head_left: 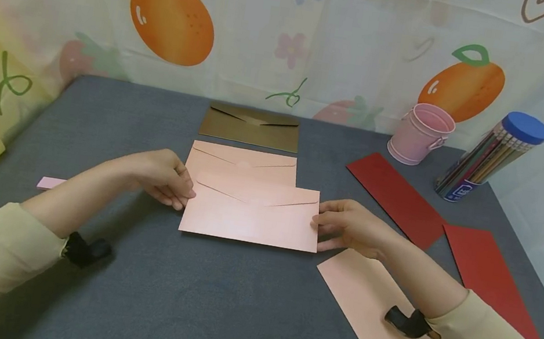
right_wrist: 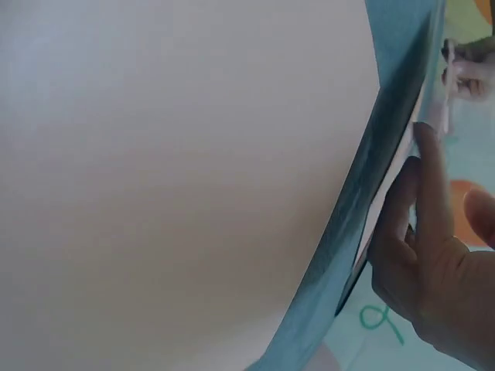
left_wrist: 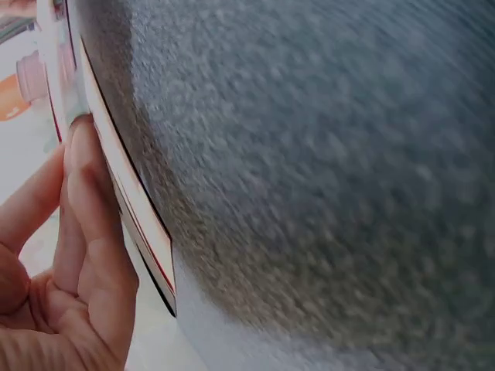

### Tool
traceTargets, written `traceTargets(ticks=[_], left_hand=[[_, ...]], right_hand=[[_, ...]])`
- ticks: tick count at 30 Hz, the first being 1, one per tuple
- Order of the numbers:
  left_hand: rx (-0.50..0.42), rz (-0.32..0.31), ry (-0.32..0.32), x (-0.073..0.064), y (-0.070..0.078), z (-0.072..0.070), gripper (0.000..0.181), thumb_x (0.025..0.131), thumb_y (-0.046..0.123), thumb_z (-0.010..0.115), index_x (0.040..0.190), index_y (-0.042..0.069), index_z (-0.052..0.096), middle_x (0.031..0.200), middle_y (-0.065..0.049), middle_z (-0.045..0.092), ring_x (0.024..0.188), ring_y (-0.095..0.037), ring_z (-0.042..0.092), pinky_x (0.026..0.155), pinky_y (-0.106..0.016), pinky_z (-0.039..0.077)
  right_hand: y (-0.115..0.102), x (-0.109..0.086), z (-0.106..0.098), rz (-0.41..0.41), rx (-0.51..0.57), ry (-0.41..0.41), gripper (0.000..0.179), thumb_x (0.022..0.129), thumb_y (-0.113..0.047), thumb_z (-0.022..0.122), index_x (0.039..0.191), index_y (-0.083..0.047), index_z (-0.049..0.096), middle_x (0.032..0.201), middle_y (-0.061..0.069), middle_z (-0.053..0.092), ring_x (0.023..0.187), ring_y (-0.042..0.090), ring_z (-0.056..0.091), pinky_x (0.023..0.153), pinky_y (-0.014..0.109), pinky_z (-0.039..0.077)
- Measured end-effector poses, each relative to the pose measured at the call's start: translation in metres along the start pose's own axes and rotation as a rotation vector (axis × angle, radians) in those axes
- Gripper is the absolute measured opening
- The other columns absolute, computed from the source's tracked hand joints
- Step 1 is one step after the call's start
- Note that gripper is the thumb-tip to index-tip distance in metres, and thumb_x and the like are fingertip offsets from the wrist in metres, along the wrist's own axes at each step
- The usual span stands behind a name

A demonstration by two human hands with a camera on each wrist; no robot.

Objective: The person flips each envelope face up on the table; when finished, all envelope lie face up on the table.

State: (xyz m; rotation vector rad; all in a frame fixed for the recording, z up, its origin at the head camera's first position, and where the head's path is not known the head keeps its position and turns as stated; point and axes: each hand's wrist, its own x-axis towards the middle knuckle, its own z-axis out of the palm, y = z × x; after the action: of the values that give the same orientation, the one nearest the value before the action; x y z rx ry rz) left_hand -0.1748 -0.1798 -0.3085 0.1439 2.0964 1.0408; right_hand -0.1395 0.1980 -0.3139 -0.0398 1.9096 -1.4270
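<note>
A pale pink envelope [head_left: 250, 224], flap side up, is held level at the middle of the table by its two short edges. My left hand [head_left: 167, 180] pinches its left edge between thumb and fingers. At the opposite edge my right hand [head_left: 348, 225] grips it the same way, fingers partly spread. This envelope overlaps the lower part of a second pink envelope [head_left: 219, 167] lying behind it. Farther back lies a gold envelope [head_left: 251, 131]. Another pink envelope [head_left: 372, 313] rests slantwise under my right forearm and fills much of the right wrist view.
Two red envelopes [head_left: 394, 196] lie on the right. At the back right stand a pink bucket [head_left: 419, 136] and a blue-lidded tub of pencils [head_left: 487, 155]. A small pink strip [head_left: 49, 183] pokes out by my left forearm. Printed cloth [head_left: 251, 26] hangs behind the grey table [head_left: 209, 306].
</note>
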Motion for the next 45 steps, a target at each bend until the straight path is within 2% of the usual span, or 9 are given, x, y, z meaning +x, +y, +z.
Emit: traceTargets(ticks=[3, 6, 15, 24, 32, 39, 45], left_hand=[[0.009, -0.057, -0.059, -0.003, -0.003, -0.004, 0.020, 0.091, 0.016, 0.068, 0.101, -0.001, 0.064, 0.073, 0.003, 0.071, 0.069, -0.007, 0.071, 0.067, -0.019, 0.057], [0.014, -0.097, -0.084, -0.005, -0.006, -0.005, 0.021, 0.090, 0.016, 0.069, 0.101, -0.001, 0.064, 0.072, 0.003, 0.072, 0.068, -0.007, 0.070, 0.065, -0.018, 0.056], [0.022, -0.137, -0.096, -0.007, -0.014, -0.011, 0.027, 0.090, 0.015, 0.069, 0.107, -0.006, 0.063, 0.074, 0.001, 0.073, 0.067, -0.005, 0.070, 0.064, -0.017, 0.055], [0.049, -0.161, -0.116, -0.007, -0.018, -0.015, 0.032, 0.090, 0.017, 0.070, 0.112, -0.006, 0.065, 0.073, 0.003, 0.074, 0.064, -0.003, 0.069, 0.063, -0.016, 0.054], [0.084, -0.180, -0.101, -0.007, -0.017, -0.015, 0.022, 0.088, 0.021, 0.073, 0.095, 0.000, 0.071, 0.068, 0.004, 0.073, 0.060, -0.003, 0.068, 0.061, -0.016, 0.054], [0.111, -0.180, -0.090, -0.007, -0.015, -0.013, 0.023, 0.088, 0.023, 0.074, 0.090, 0.001, 0.071, 0.066, 0.005, 0.072, 0.059, -0.003, 0.068, 0.059, -0.016, 0.053], [0.145, -0.174, -0.091, -0.007, -0.015, -0.012, 0.022, 0.089, 0.023, 0.073, 0.089, 0.001, 0.071, 0.065, 0.005, 0.072, 0.059, -0.003, 0.067, 0.059, -0.017, 0.052]], right_hand=[[0.000, 0.001, 0.006, 0.027, 0.010, -0.015, 0.056, 0.097, -0.011, 0.052, 0.145, 0.011, 0.032, 0.117, 0.013, 0.054, 0.100, 0.021, 0.059, 0.088, 0.039, 0.061], [-0.001, 0.001, 0.009, 0.036, 0.022, -0.025, 0.057, 0.097, -0.012, 0.052, 0.146, 0.010, 0.032, 0.118, 0.013, 0.052, 0.102, 0.022, 0.058, 0.091, 0.039, 0.060], [0.000, 0.005, 0.015, 0.038, 0.058, -0.041, 0.054, 0.099, -0.013, 0.050, 0.145, 0.008, 0.030, 0.140, 0.025, 0.044, 0.118, 0.030, 0.059, 0.094, 0.039, 0.059], [-0.002, 0.006, 0.017, 0.041, 0.019, -0.064, 0.051, 0.100, -0.014, 0.049, 0.145, 0.008, 0.036, 0.148, 0.026, 0.041, 0.123, 0.032, 0.055, 0.097, 0.038, 0.058], [-0.001, 0.009, 0.017, 0.031, 0.013, -0.079, 0.050, 0.100, -0.013, 0.049, 0.144, 0.009, 0.038, 0.152, 0.027, 0.038, 0.120, 0.029, 0.057, 0.096, 0.035, 0.058], [0.001, 0.008, 0.016, 0.020, 0.005, -0.078, 0.050, 0.101, -0.013, 0.050, 0.143, 0.010, 0.038, 0.148, 0.028, 0.041, 0.115, 0.026, 0.059, 0.096, 0.035, 0.058], [0.001, 0.008, 0.017, 0.036, 0.009, -0.078, 0.048, 0.100, -0.011, 0.050, 0.142, 0.009, 0.041, 0.139, 0.023, 0.049, 0.105, 0.020, 0.063, 0.093, 0.032, 0.059]])
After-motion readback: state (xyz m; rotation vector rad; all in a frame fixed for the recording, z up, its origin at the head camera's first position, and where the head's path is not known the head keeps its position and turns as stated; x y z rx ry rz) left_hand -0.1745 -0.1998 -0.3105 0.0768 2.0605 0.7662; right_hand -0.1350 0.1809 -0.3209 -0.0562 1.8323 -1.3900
